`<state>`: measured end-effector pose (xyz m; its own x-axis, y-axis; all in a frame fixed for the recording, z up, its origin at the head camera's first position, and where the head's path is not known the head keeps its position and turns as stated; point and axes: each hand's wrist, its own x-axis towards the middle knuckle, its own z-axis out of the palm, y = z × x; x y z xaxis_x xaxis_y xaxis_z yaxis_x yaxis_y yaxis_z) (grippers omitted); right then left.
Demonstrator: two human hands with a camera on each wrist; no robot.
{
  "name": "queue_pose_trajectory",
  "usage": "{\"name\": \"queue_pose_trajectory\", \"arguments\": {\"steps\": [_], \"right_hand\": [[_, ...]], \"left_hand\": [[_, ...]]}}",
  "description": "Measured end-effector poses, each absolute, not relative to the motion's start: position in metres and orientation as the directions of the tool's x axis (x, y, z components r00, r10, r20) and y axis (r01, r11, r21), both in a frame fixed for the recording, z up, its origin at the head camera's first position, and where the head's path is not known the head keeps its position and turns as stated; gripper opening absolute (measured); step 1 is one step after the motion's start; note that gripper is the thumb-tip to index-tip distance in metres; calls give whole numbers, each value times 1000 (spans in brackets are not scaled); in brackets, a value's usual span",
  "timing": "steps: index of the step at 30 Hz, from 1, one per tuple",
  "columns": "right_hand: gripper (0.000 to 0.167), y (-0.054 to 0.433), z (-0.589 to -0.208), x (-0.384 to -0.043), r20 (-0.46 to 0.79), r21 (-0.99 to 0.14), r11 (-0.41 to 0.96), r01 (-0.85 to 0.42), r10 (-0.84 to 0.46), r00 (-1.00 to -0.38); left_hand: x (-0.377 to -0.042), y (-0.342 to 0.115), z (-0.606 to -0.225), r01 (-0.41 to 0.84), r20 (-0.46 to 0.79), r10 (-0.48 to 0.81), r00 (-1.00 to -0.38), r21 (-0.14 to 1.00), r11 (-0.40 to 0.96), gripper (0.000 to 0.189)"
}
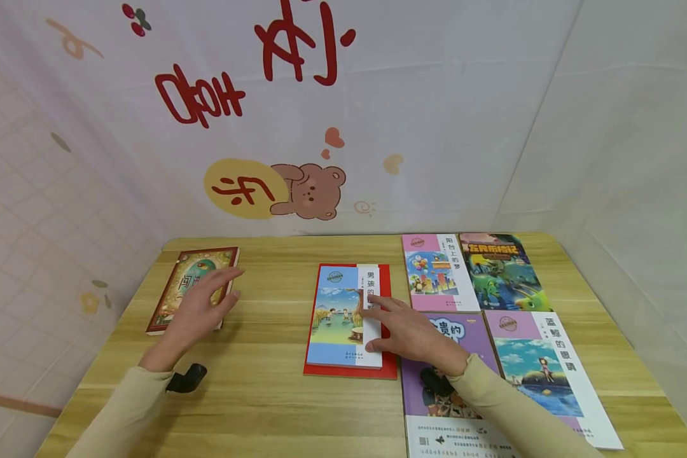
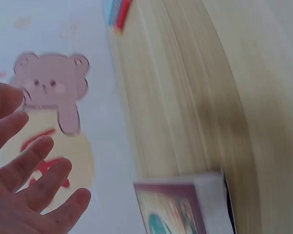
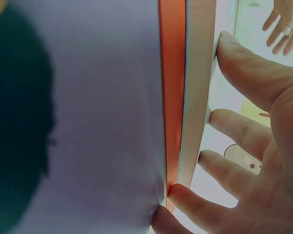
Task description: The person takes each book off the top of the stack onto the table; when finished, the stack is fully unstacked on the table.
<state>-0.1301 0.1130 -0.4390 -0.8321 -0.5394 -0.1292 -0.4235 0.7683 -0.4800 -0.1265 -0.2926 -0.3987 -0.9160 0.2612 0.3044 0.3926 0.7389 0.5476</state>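
Note:
My right hand (image 1: 409,331) rests its fingertips on the right side of a blue-covered book (image 1: 334,343) in the head view. That book lies on top of a slightly larger red book (image 1: 385,280), whose edges show around it. In the right wrist view, the fingers (image 3: 234,175) touch the books' surface and edges with no grip around them. Over a brown-bordered book (image 1: 177,286) at the left of the table hovers my left hand (image 1: 197,312), fingers loosely spread and holding nothing. The left wrist view shows that same book (image 2: 171,209) below the spread fingers.
Right of the two stacked books lie a pink book (image 1: 432,273), a dinosaur book (image 1: 500,273), a purple book (image 1: 435,432) partly under the right forearm, and a white-and-lilac book (image 1: 549,381). A printed curtain (image 1: 435,114) encloses the wooden table (image 1: 263,407) at the back and sides.

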Motion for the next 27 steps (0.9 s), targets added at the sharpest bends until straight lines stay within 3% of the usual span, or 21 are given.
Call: {"name": "queue_pose_trajectory", "arguments": {"steps": [6,14,27], "right_hand": [[68,114,-440,-130,-129,-482,767,-424,-541,-831],[68,114,-439,-130,-115,-487,759,-432,-546,-830],[68,114,-440,-128,-117,-491,774,-400,-514,-850]], "left_hand": [[-122,-267,-400,431,310,301,-902,589,684,45],[-116,-239,-405,373,242,288,-927,693,617,49],[-109,-195,-440,332,168,329,-929,769,546,51]]}}
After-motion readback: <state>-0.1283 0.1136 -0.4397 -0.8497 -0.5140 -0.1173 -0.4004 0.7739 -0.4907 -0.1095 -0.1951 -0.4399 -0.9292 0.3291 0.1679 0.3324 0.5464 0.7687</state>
